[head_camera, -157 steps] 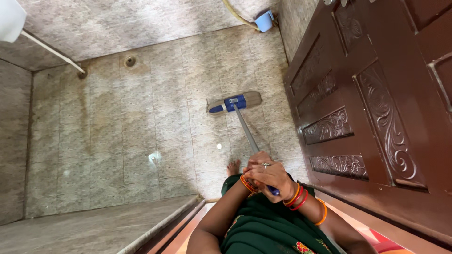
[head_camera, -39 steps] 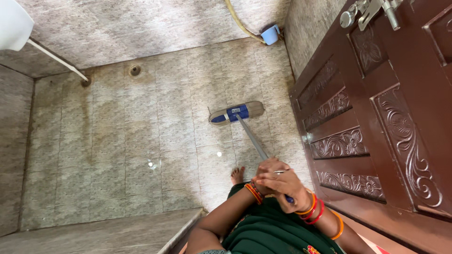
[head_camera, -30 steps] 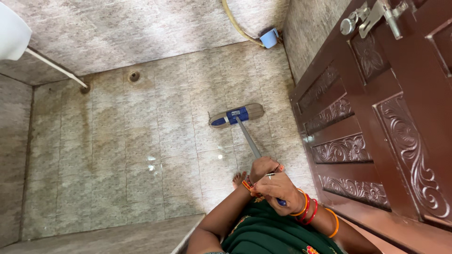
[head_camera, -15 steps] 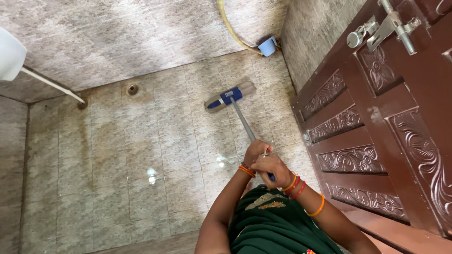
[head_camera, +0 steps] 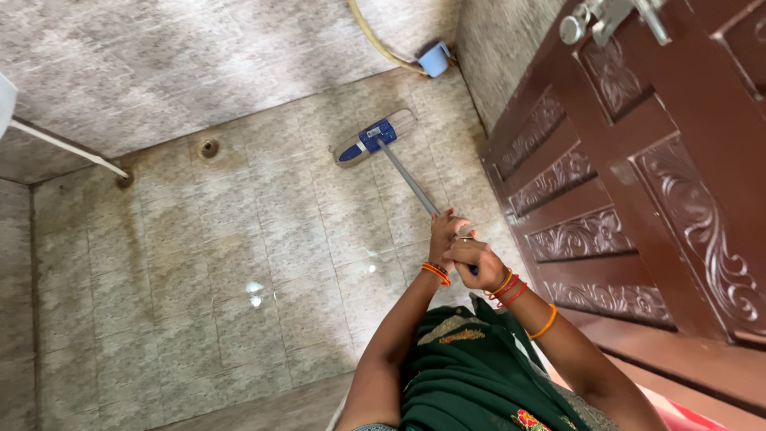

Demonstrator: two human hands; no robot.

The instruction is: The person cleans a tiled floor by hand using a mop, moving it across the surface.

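Your left hand (head_camera: 441, 236) and right hand (head_camera: 475, 260) are both wrapped tight around the upper end of the mop handle (head_camera: 408, 177), the left just ahead of the right, the two touching. Out past your knuckles the handle slopes down to the flat mop head (head_camera: 373, 138) — a blue plate with a small pale label patch at its middle, backed by a beige pad — lying on the tiled floor (head_camera: 239, 239). Further beyond it, in the corner, sits a small light-blue container (head_camera: 435, 58); you cannot tell what is in it. A yellowish hose (head_camera: 375, 40) curves down beside it. To the right of your hands stands a carved brown door (head_camera: 630, 183).
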